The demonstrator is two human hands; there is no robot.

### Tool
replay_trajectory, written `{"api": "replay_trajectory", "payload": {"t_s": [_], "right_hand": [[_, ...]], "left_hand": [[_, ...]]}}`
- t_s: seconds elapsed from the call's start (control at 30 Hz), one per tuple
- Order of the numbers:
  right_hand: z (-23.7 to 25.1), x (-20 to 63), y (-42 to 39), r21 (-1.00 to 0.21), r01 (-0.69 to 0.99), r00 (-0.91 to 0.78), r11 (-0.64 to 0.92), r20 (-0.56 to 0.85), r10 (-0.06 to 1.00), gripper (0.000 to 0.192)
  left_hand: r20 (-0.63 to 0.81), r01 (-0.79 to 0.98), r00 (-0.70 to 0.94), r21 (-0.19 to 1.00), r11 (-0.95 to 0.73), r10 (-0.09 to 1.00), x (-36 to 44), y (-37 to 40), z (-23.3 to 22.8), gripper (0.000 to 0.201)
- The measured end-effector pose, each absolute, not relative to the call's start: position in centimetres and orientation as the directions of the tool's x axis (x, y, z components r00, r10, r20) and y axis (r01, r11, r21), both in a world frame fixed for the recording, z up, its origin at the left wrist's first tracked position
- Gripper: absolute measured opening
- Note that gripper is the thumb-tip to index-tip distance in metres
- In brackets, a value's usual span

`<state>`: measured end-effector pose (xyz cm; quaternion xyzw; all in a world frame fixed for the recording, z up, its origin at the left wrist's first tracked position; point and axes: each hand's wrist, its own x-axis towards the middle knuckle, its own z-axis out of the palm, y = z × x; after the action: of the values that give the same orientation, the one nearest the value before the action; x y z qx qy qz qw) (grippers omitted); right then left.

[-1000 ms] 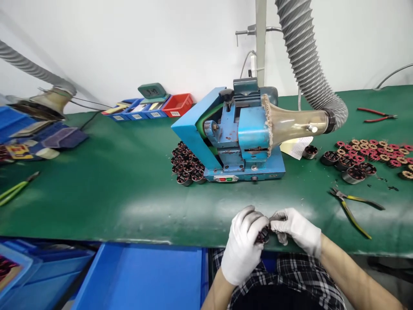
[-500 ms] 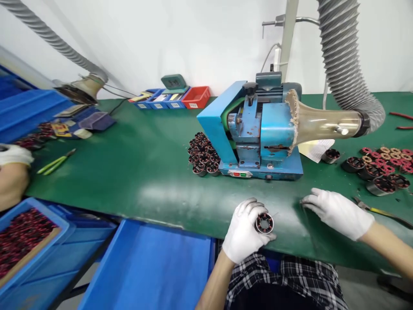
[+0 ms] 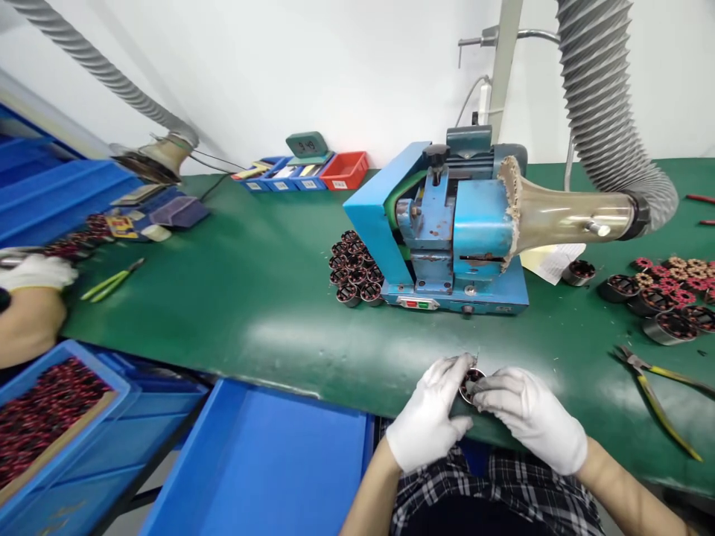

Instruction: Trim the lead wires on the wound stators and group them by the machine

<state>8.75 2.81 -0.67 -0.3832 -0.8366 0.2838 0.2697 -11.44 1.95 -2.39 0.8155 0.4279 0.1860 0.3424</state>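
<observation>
Gloves cover both hands, which meet at the near edge of the bench (image 3: 234,298), straight in front of the blue machine (image 3: 447,231). The left hand (image 3: 427,417) is curled around a small round stator (image 3: 471,383), its fingers wrapping the metal shell from the left. The right hand (image 3: 530,417) lies against the stator from the other side, fingers bent over its top face and pinching at it; what the fingertips grip there is too small to tell. A thin wire end seems to stick up from the stator towards the machine.

Left of the machine's base stands a tight cluster of stators (image 3: 354,268), touching one another. Right of the machine, past its clear funnel (image 3: 564,216) and the ribbed hose (image 3: 608,97) joined to it, more stators (image 3: 664,298) lie scattered, with a sheet of paper (image 3: 550,260) just under the funnel. Pliers (image 3: 656,387) with yellow handles lie on the bench right of the hands, apart from them.

Far left of the machine, a co-worker's gloved hand (image 3: 36,272) rests at the bench edge beside green-handled pliers (image 3: 112,279). Behind the machine, to its left along the wall, sit small blue bins and a red bin (image 3: 343,170) with a green timer (image 3: 306,145) on top. Below the bench edge, left of the hands, a blue tray (image 3: 268,461) stands, and further left a crate (image 3: 50,417) filled with red-wound parts.
</observation>
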Motion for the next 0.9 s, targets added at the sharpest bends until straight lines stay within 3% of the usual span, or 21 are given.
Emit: {"api": "replay_trajectory", "payload": {"t_s": [0.1, 0.17, 0.23, 0.33, 0.4, 0.5, 0.57, 0.67, 0.77, 0.83, 0.9], "right_hand": [[-1.1, 8.3, 3.1, -0.96, 0.279, -0.199, 0.01, -0.048, 0.979, 0.01], [-1.3, 8.4, 3.3, -0.972, 0.027, -0.036, -0.232, -0.233, 0.972, 0.018], [-1.5, 9.0, 3.4, -0.958, -0.141, 0.022, -0.249, -0.255, 0.967, 0.028], [-1.3, 10.8, 3.2, -0.962, -0.216, 0.125, -0.167, -0.196, 0.973, 0.032], [-0.8, 11.7, 2.6, -0.966, -0.138, 0.119, -0.219, -0.235, 0.965, 0.027], [0.1, 11.5, 1.4, -0.905, 0.28, -0.049, -0.32, -0.346, 0.937, 0.022], [0.4, 10.6, 0.5, -0.801, 0.575, -0.145, -0.167, -0.3, 0.943, 0.024], [0.1, 9.1, -0.6, -0.556, 0.824, -0.237, 0.109, -0.164, 0.958, 0.032], [-0.4, 8.5, -1.0, -0.408, 0.896, -0.255, 0.176, -0.146, 0.956, 0.028], [-0.4, 8.5, -0.9, -0.46, 0.87, -0.276, 0.176, -0.16, 0.948, 0.02], [0.0, 8.7, -0.7, -0.593, 0.792, -0.32, 0.146, -0.199, 0.926, 0.02]], "left_hand": [[0.036, 0.532, 0.606, 0.724, -0.438, 0.795, -10.8, 3.2, -2.2, 0.08], [0.079, 0.552, 0.571, 0.7, -0.453, 0.817, -10.2, 3.3, -2.1, 0.07], [0.128, 0.545, 0.561, 0.686, -0.481, 0.818, -10.0, 3.0, -1.9, 0.07], [0.156, 0.432, 0.667, 0.716, -0.549, 0.728, -10.8, 2.8, -1.6, 0.093], [0.122, 0.385, 0.725, 0.744, -0.546, 0.677, -11.6, 3.0, -1.3, 0.098], [0.068, 0.446, 0.706, 0.731, -0.517, 0.705, -12.1, 3.5, -1.3, 0.077], [0.073, 0.501, 0.663, 0.696, -0.515, 0.745, -11.6, 3.9, -1.4, 0.07], [0.089, 0.56, 0.616, 0.65, -0.514, 0.783, -9.9, 4.2, -1.7, 0.065], [0.094, 0.629, 0.557, 0.601, -0.493, 0.825, -8.5, 4.0, -2.0, 0.059], [0.099, 0.67, 0.513, 0.576, -0.469, 0.853, -8.0, 3.6, -2.1, 0.051], [0.108, 0.687, 0.485, 0.567, -0.455, 0.868, -7.8, 3.3, -2.2, 0.046]]}}
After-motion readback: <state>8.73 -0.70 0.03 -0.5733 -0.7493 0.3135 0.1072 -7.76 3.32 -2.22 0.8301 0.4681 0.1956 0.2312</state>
